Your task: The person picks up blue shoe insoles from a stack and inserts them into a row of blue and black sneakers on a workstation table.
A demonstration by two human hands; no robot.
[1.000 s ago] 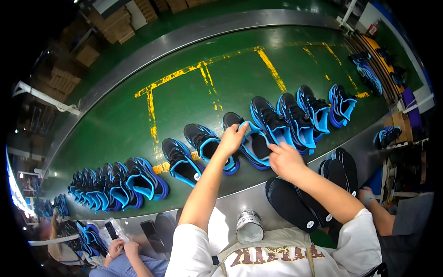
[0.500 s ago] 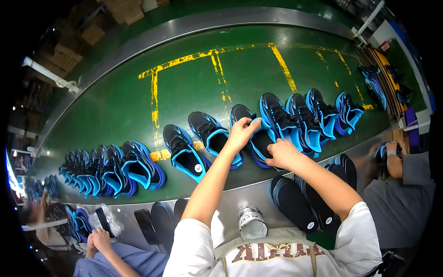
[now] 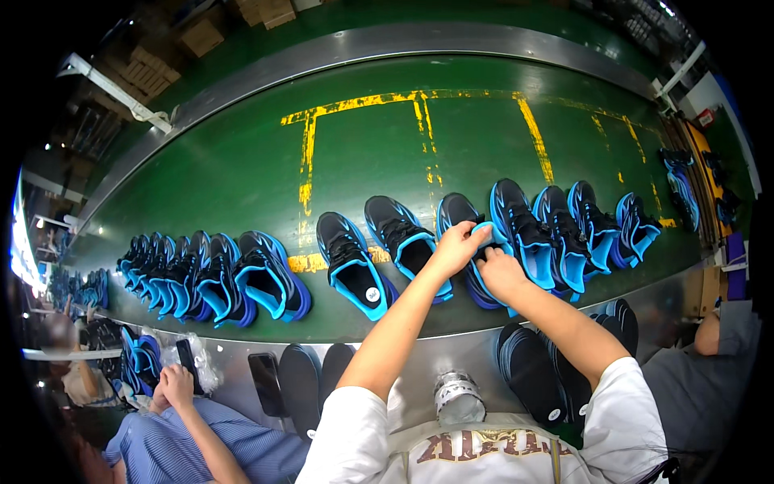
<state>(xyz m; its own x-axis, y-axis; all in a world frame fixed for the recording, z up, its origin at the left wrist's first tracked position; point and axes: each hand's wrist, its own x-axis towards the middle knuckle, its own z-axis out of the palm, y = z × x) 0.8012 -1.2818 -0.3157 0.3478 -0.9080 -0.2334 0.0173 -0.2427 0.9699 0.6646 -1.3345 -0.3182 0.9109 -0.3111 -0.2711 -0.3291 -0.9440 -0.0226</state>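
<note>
A black sneaker [image 3: 457, 211] with blue lining lies in front of me, its toe pointing away. My left hand [image 3: 461, 247] pinches the blue-edged tongue at its opening. Close beside it, my right hand [image 3: 501, 276] reaches into the opening with bent fingers; the fingertips are partly hidden, and I cannot make out what they grip. On the left stand two matching sneakers, the nearer one [image 3: 348, 258] showing a round white sticker on its insole. Right of my hands, a sneaker [image 3: 512, 214] stands close against the worked one, with several more beyond it.
More sneakers [image 3: 262, 274] line the green belt [image 3: 201, 181] to the left. Stacks of black insoles [image 3: 528, 371] lie on the metal ledge, near a phone [image 3: 264, 379] and a plastic-wrapped cup [image 3: 459, 397]. Another person's hands [image 3: 176, 385] are at left; a co-worker's sleeve [image 3: 740, 331] is at right.
My right hand has moved forward in the shoe opening, closer to my left hand. My left hand keeps its pinch. The whole view has shifted, so the scene sits farther right.
</note>
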